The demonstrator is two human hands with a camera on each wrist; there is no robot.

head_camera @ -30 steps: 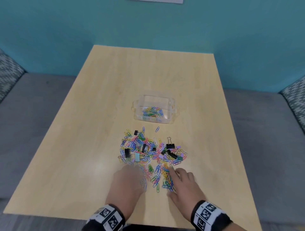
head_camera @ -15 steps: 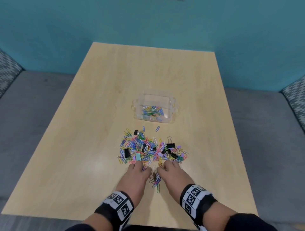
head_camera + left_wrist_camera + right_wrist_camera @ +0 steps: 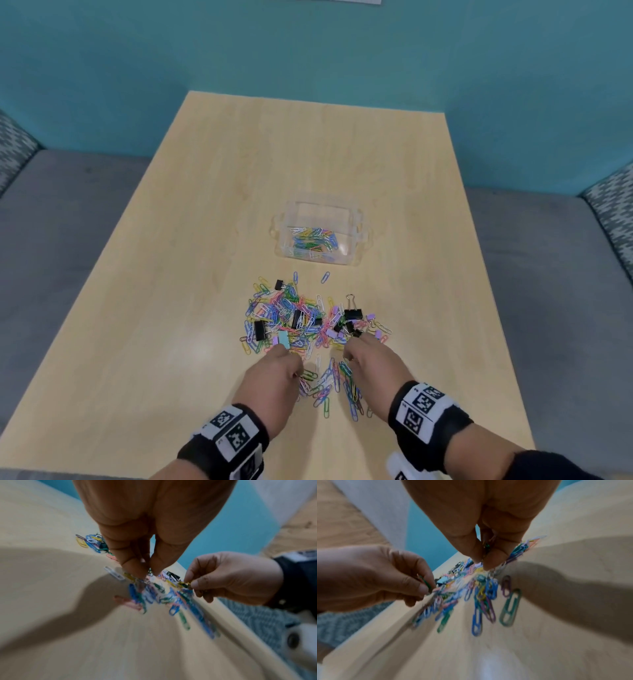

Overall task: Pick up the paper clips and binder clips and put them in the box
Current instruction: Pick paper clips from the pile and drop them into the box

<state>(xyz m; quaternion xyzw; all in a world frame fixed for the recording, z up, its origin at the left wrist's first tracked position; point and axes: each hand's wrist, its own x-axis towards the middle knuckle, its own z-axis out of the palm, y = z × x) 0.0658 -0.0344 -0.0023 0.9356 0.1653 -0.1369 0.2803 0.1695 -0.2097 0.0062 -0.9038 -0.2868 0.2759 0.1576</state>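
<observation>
A loose pile of coloured paper clips (image 3: 301,322) with several black binder clips (image 3: 352,313) lies on the wooden table (image 3: 164,308), just in front of the clear plastic box (image 3: 358,245). The box holds some paper clips. Both hands are at the pile's near edge. My left hand (image 3: 296,363) pinches paper clips with thumb and fingers together (image 3: 148,573); in the right wrist view its fingertips (image 3: 426,589) hold a green clip. My right hand (image 3: 349,351) pinches a small bunch of clips (image 3: 485,559), also visible in the left wrist view (image 3: 186,584). More clips (image 3: 337,383) lie between the wrists.
A teal wall stands behind the table. Grey seating with patterned cushions (image 3: 613,205) runs along both sides. Bare tabletop lies left, right and beyond the box. The table's near edge is close under the wrists.
The hands went from lying spread on the pile's near edge to coming together, and now they sit slightly apart, each pinching clips with curled fingers.
</observation>
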